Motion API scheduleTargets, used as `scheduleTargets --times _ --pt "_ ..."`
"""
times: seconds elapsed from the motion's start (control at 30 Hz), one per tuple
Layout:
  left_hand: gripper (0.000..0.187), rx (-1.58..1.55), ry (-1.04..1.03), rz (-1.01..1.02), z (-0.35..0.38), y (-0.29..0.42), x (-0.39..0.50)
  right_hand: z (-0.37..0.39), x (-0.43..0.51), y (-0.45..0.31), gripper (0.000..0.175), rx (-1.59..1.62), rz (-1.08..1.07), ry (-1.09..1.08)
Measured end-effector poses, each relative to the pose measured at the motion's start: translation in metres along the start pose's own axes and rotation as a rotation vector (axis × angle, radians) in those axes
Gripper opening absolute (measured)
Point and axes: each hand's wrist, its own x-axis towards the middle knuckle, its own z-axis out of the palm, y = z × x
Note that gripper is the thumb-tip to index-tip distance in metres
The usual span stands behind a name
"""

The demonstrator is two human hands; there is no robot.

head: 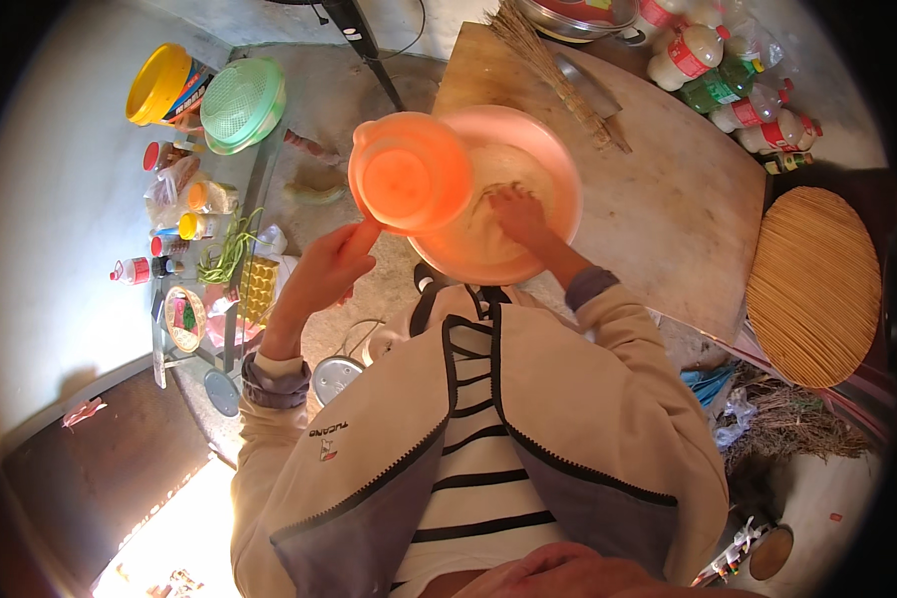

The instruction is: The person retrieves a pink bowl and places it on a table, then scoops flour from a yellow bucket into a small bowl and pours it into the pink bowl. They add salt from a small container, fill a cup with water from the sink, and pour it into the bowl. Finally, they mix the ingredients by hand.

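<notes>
My left hand (329,261) grips the handle of an orange plastic dipper (398,185). The dipper overlaps the left side of a large pink plastic basin (565,224) and hides part of its rim. Inside the basin lies a pale, floury mass (504,161), with darker streaks near the fingers. My right hand (519,214) reaches in from the right, its fingertips down in this mass; whether they hold any of it is hidden.
A wooden board (665,202) bears a straw whisk broom (560,82) and a cleaver (587,82). Several bottles (688,56) stand behind. At right is a round stalk mat (815,288). A glass-topped rack (258,179) at left holds jars, green beans (228,247) and a green colander (243,105).
</notes>
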Motion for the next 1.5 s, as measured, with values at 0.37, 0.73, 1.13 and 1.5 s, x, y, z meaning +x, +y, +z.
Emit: scheduleTargets --times 0.37,0.73,1.13,1.5 --pt "0.045 0.185 0.05 0.018 0.001 0.012 0.005 0.007 -0.016 -0.018 0.035 0.027 0.039 -0.014" --pt "0.044 0.034 0.097 -0.021 0.007 0.01 0.001 0.008 -0.01 -0.024 0.046 0.118 -0.109 -0.29" --pt "0.042 -0.053 0.058 0.019 -0.004 0.005 0.008 0.03 0.02 -0.008 0.046 0.133 -0.114 0.014" --pt "0.041 0.007 -0.007 0.008 -0.022 -0.004 0.011 0.04 0.022 -0.005 0.04 0.033 -0.062 0.128"
